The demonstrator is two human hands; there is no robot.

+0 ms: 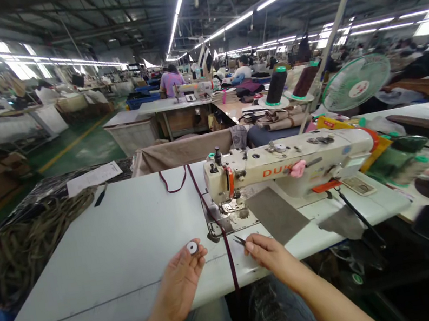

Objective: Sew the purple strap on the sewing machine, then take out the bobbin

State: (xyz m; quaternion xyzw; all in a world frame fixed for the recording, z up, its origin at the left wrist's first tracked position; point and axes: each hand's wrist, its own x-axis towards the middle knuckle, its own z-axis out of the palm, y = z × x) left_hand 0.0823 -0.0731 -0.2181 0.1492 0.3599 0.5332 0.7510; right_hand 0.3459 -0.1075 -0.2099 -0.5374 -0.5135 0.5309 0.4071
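My left hand (182, 278) rests palm up at the front edge of the white sewing table (103, 261), holding a small round bobbin (192, 248) at its fingertips. My right hand (267, 253) lies just to the right, gripping small thread snips (239, 241) whose tips point left. Between my hands a dark maroon strap (226, 246) runs from the sewing machine (281, 163) down over the table edge. A grey piece of fabric (277, 214) lies on the machine bed, just beyond my right hand.
A pile of olive webbing (30, 240) lies at the table's left edge, with a paper sheet (94, 178) behind it. Thread cones (276, 87) and a green fan (355, 83) stand behind the machine. Other people work at far tables. Dark fabric pieces lie at right.
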